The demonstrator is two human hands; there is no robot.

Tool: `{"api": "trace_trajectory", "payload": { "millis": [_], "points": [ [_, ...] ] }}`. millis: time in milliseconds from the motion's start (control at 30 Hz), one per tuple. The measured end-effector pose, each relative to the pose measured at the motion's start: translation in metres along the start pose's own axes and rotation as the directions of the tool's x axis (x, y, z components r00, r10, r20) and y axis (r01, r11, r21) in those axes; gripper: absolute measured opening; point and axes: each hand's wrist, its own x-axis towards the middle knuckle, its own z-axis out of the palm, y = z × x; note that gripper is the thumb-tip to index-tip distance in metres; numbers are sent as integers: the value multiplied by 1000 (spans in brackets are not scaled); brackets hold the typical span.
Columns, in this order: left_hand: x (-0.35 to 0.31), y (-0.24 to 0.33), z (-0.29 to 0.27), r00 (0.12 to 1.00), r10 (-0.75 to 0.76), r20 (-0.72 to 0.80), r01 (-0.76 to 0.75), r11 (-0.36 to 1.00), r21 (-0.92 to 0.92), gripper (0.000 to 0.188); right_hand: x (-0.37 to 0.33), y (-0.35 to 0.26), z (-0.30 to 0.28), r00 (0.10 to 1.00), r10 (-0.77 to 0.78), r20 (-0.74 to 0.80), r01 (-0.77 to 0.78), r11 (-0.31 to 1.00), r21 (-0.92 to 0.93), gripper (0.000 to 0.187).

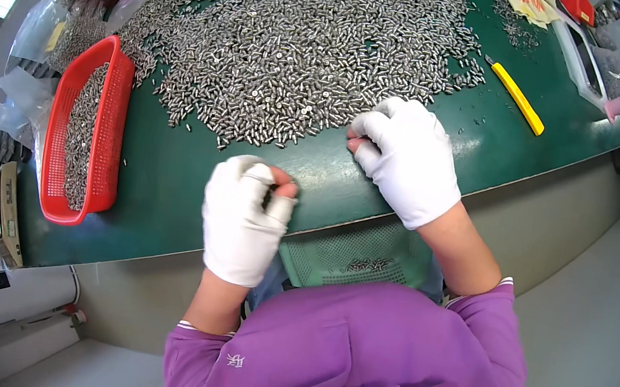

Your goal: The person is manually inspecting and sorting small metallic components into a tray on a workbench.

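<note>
Held the left hand, in a white glove, at the near strip of the green table, with fingers curled and the bare tips of thumb and forefinger drawn close together. Held the right hand much the same way, just beside the near fringe of the heaped small metal parts. Could not tell whether pinching a part in either hand (too small, and screened by the curled fingers).

Had most parts spread broadly across the table, more inside the red basket at left, and a few dark pieces in the green basket below the near edge.

Seemed busy picking or checking parts by hand, with plenty left in the heap. Probably called next for a careful fingertip pick from the fringe or, if already holding a part, for a close look and a release. Had the yellow knife lying well apart at right, seemingly unneeded.
</note>
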Motion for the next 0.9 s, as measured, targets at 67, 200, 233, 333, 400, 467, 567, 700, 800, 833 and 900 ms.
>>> {"api": "trace_trajectory", "payload": {
  "millis": [67, 200, 233, 333, 400, 467, 567, 700, 800, 833, 900],
  "points": [
    [2, 11, 11, 998, 44, 37, -43, 999, -11, 16, -7, -1, -3, 997, 11, 77, -17, 997, 77, 10],
    [5, 23, 19, 997, 73, 40, -74, 997, 35, 18, -21, -11, -6, 991, -22, 134, -2, 984, 180, 12],
    [4, 23, 19, 996, 73, 43, -75, 997, 33, 18, -23, -12, -7, 993, -49, 105, 29, 983, 183, 13],
    [3, 20, 20, 995, 91, 49, -92, 995, 22, 19, -25, -13, -7, 995, -36, 90, 19, 983, 180, 12],
    [2, 18, 19, 991, 132, 29, -132, 991, 15, 20, -25, -13, -6, 995, -43, 89, 25, 981, 190, 12],
    [2, 17, 18, 991, 132, 32, -133, 991, 14, 20, -24, -12, -6, 995, -39, 89, 20, 980, 199, 11],
    [2, 17, 18, 991, 130, 36, -131, 991, 10, 20, -23, -13, -6, 996, -31, 86, 14, 982, 188, 10],
    [3, 17, 19, 991, 126, 40, -126, 992, -3, 20, -24, -13, -6, 996, -40, 74, 27, 984, 173, 10],
    [3, 17, 17, 990, 126, 56, -125, 992, -7, 22, -24, -13, -7, 995, -49, 86, 32, 982, 184, 10],
    [3, 18, 16, 991, 125, 57, -125, 992, -7, 22, -24, -13, -8, 994, -52, 93, 34, 982, 185, 9],
    [4, 20, 17, 992, 111, 60, -109, 994, -24, 23, -24, -13, -7, 994, -54, 100, 35, 982, 185, 9]
  ]
}}
